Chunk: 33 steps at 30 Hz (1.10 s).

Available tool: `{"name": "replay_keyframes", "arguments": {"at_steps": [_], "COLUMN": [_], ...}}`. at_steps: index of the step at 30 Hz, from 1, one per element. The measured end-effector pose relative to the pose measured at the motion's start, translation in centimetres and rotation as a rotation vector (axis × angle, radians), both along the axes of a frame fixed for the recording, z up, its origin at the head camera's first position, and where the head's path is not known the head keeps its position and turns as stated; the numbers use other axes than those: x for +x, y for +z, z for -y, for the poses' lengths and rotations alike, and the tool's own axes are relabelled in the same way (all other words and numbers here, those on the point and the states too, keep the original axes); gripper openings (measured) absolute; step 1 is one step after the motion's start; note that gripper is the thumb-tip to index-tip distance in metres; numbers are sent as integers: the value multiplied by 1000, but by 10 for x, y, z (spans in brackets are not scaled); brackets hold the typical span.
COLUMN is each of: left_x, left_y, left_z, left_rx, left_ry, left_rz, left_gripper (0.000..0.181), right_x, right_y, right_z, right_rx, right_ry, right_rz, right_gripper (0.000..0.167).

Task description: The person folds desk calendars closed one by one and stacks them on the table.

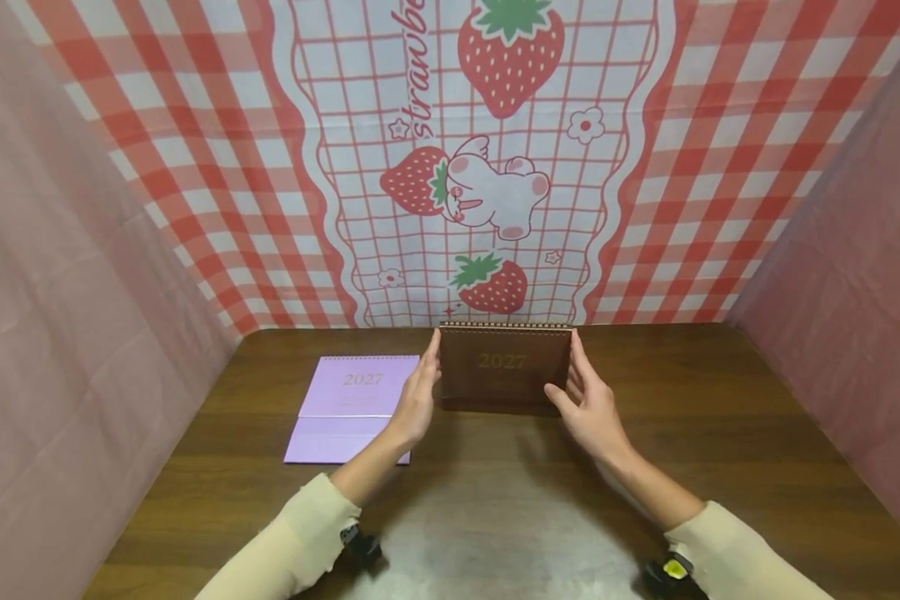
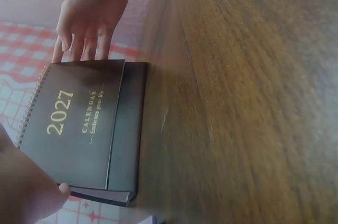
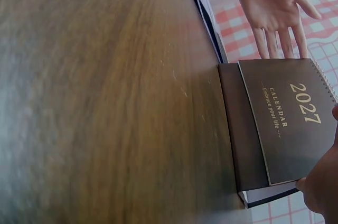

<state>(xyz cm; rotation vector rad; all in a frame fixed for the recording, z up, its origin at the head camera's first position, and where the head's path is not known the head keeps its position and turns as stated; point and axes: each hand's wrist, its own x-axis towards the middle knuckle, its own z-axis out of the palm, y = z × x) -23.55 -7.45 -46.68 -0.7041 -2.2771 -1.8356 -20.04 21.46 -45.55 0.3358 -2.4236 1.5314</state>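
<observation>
A dark brown 2027 desk calendar (image 1: 504,379) stands upright at the back of the wooden table, its spiral binding along the top. My left hand (image 1: 417,400) lies against its left edge with the fingers straight. At the opposite edge, my right hand (image 1: 591,408) has its fingers extended along the side and its thumb near the front cover. Gold lettering shows on the brown cover in both wrist views. Left of it, a lilac 2027 desk calendar (image 1: 345,396) sits on the table, partly hidden behind my left hand and forearm.
The brown wooden table (image 1: 487,517) reaches back to a strawberry-patterned cloth (image 1: 510,192) hanging right behind the brown calendar. Pink cloth walls (image 1: 82,333) close in both sides. A small dark camera (image 1: 362,547) is strapped at my left wrist.
</observation>
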Motion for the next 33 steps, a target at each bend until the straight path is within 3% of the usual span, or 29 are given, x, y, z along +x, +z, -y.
{"name": "replay_keyframes", "arguments": {"at_steps": [6,9,11,16,18,22,23,29,30,31,33], "left_x": [-11,-17,-14,6,6,0,-13,-29,-21,-20,-24], "left_y": [-18,-26,-22,6,9,14,1,1,15,21,21], "left_z": [7,9,9,6,7,9,13,16,13,12,10], "left_rx": [-23,-44,-38,23,5,6,14,63,66,83,82], "left_ry": [17,37,48,68,103,148,140,143,163,166,173], "left_rz": [-52,-41,-26,49,43,57,41,57,88,112,128], "left_gripper": [79,76,74,70,67,60,61,58,56,55,52], "right_x": [-1,-2,-3,-8,-12,-19,-21,-31,-32,-34,-36], "right_y": [-1,0,1,4,5,8,7,3,2,1,0], "right_z": [3,1,-1,-7,-10,-15,-16,-19,-19,-18,-18], "right_rx": [-13,-23,-27,-86,-112,-121,-117,-138,-149,-158,-158], "right_ry": [12,28,38,51,45,26,21,-2,0,5,12], "right_rz": [-21,-29,-36,-46,-56,-79,-81,-67,-65,-66,-66], "right_gripper": [90,88,85,77,73,64,62,59,58,58,56]}}
